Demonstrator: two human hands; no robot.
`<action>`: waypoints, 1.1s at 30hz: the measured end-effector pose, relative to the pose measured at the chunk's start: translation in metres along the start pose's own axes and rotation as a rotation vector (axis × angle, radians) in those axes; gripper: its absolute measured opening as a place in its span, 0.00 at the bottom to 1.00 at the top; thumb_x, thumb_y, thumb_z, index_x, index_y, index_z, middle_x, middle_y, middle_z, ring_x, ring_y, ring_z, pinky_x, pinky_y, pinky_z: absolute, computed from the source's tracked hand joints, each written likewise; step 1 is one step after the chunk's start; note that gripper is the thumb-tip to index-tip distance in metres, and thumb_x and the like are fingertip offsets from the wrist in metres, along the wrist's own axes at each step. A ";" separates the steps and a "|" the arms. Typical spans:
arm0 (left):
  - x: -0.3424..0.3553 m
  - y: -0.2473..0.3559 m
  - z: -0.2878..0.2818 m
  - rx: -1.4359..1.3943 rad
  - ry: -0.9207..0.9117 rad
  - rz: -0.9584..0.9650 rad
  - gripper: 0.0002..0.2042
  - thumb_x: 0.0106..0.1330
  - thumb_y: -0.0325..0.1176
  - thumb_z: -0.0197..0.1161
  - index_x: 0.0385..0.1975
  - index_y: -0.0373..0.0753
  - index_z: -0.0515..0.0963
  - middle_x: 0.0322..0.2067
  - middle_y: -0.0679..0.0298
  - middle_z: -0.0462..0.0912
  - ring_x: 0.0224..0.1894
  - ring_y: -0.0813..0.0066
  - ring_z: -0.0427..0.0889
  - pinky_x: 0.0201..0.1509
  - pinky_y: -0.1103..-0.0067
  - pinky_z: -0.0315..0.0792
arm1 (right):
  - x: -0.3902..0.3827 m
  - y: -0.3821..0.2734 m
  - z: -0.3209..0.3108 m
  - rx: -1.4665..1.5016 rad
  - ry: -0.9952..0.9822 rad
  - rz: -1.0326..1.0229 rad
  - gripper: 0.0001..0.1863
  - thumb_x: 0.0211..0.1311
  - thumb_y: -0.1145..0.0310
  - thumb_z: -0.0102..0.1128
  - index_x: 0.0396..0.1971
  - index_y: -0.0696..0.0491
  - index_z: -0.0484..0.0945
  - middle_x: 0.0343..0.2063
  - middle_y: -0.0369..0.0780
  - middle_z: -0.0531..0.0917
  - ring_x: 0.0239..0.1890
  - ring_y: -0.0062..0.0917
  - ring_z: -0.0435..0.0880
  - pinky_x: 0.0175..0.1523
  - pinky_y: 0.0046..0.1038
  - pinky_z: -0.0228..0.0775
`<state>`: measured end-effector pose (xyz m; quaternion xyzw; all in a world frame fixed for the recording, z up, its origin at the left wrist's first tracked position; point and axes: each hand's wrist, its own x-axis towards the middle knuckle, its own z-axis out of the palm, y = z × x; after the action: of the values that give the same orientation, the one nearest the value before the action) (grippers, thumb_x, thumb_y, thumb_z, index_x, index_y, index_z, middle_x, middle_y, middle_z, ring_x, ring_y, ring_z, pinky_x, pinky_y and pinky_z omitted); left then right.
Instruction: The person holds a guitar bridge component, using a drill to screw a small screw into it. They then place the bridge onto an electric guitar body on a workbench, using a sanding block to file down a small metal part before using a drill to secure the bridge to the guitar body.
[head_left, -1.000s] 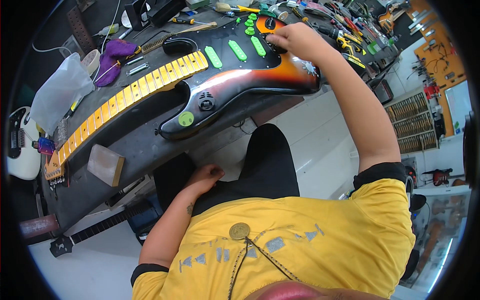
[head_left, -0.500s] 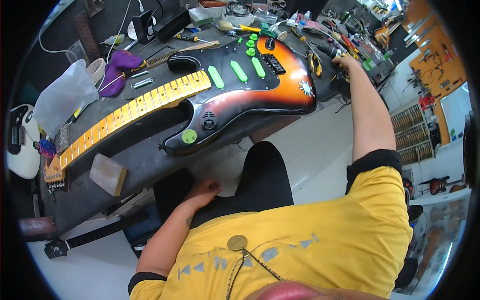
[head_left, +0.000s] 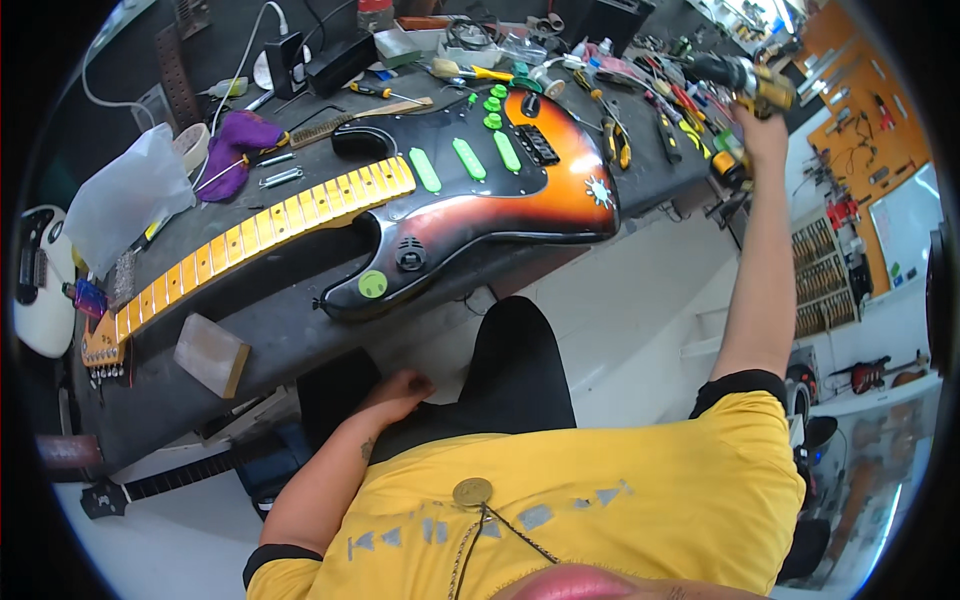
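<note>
My right hand (head_left: 762,136), arm stretched out past the right end of the bench, is wrapped round the handle of a black and yellow cordless drill (head_left: 728,72). The drill is lifted, its nose pointing left over the tools; its battery base hangs below my fist. Down by my lap, my left hand (head_left: 398,393) rests near my thigh with fingers curled, and nothing shows in it. Between them, on the bench (head_left: 275,345), lies a sunburst electric guitar (head_left: 460,225) with green pickup covers, green knobs and a maple neck pointing to the lower left. No strings show on it.
Pliers (head_left: 622,150), screwdrivers and other hand tools crowd the bench's right end. A purple cloth (head_left: 235,150), a pale plastic bag (head_left: 130,195) and small springs lie behind the neck. A sanding block (head_left: 211,355) sits at the front edge. A white guitar (head_left: 45,300) stands far left.
My right hand has raised the drill off the bench's right end and carried it outward to the right. My left hand stays by my thigh. The whole view has shifted slightly.
</note>
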<state>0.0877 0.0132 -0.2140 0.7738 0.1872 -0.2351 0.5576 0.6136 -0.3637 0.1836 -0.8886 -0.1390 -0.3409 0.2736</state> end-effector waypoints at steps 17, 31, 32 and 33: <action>-0.002 0.007 0.007 -0.099 0.002 -0.039 0.21 0.73 0.46 0.70 0.58 0.37 0.82 0.46 0.59 0.89 0.37 0.72 0.85 0.47 0.73 0.79 | -0.103 -0.224 -0.001 -0.406 -0.236 -0.428 0.36 0.44 0.54 0.78 0.53 0.58 0.79 0.41 0.51 0.90 0.48 0.49 0.90 0.54 0.44 0.83; -0.007 0.010 0.003 -0.101 -0.007 -0.019 0.20 0.73 0.45 0.70 0.56 0.36 0.83 0.45 0.59 0.88 0.39 0.73 0.85 0.47 0.74 0.78 | -0.104 -0.227 0.012 -0.417 -0.238 -0.458 0.36 0.45 0.54 0.77 0.52 0.59 0.77 0.41 0.51 0.90 0.48 0.49 0.89 0.54 0.45 0.83; -0.007 0.012 0.003 -0.099 -0.009 -0.020 0.20 0.73 0.45 0.70 0.56 0.36 0.83 0.45 0.59 0.88 0.39 0.73 0.85 0.47 0.74 0.78 | -0.103 -0.225 0.013 -0.418 -0.239 -0.455 0.36 0.45 0.54 0.77 0.52 0.59 0.77 0.41 0.51 0.90 0.48 0.49 0.89 0.54 0.45 0.83; -0.008 0.014 0.003 -0.088 -0.010 -0.020 0.21 0.73 0.45 0.70 0.56 0.36 0.83 0.45 0.59 0.89 0.39 0.73 0.85 0.47 0.73 0.78 | -0.103 -0.223 0.015 -0.401 -0.238 -0.474 0.36 0.45 0.54 0.78 0.52 0.58 0.77 0.41 0.51 0.90 0.48 0.49 0.89 0.54 0.45 0.83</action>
<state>0.0889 0.0059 -0.1990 0.7455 0.2022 -0.2360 0.5897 0.4495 -0.1802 0.1919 -0.9014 -0.3029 -0.3092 -0.0120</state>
